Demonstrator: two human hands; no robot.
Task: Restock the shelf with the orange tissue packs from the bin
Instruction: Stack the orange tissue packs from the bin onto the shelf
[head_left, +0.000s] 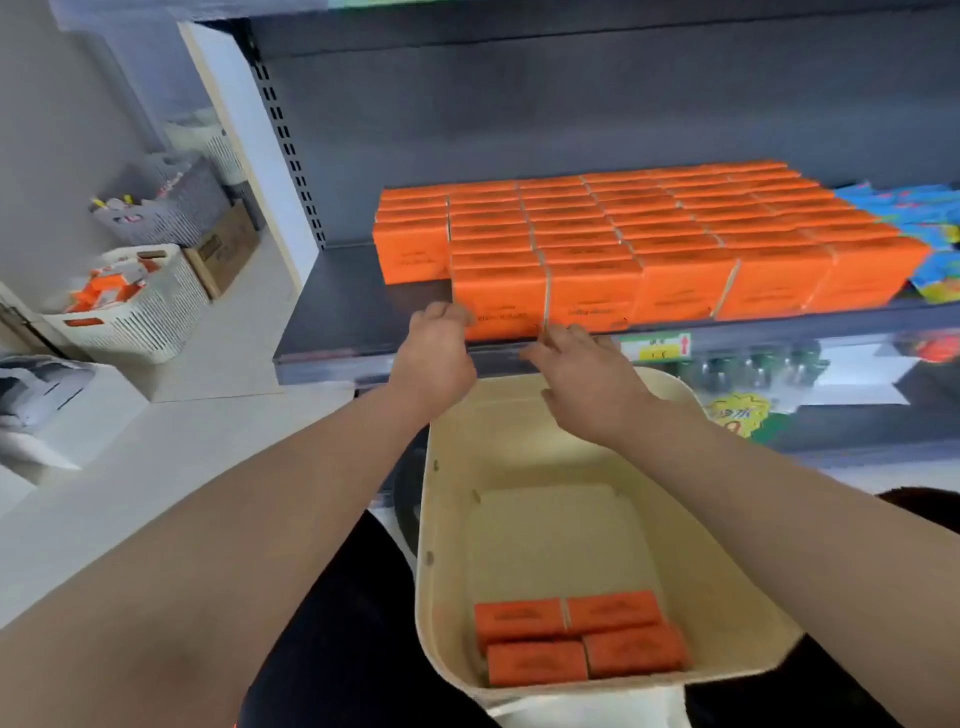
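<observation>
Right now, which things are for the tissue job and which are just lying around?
For the job: shelf, orange packs on it, bin, four packs in the bin, left hand, right hand.

Just lying about: white basket, grey basket, cardboard box, blue packets.

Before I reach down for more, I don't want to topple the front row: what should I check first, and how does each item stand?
1. Front pack level with its row on the shelf: ok.
2. Left hand and right hand off that pack: not ok, both touch it.
3. Orange packs left in the bin: ok, four.
4. Bare shelf room left of the front pack: ok.
5. Bin steadily supported: cannot tell.
</observation>
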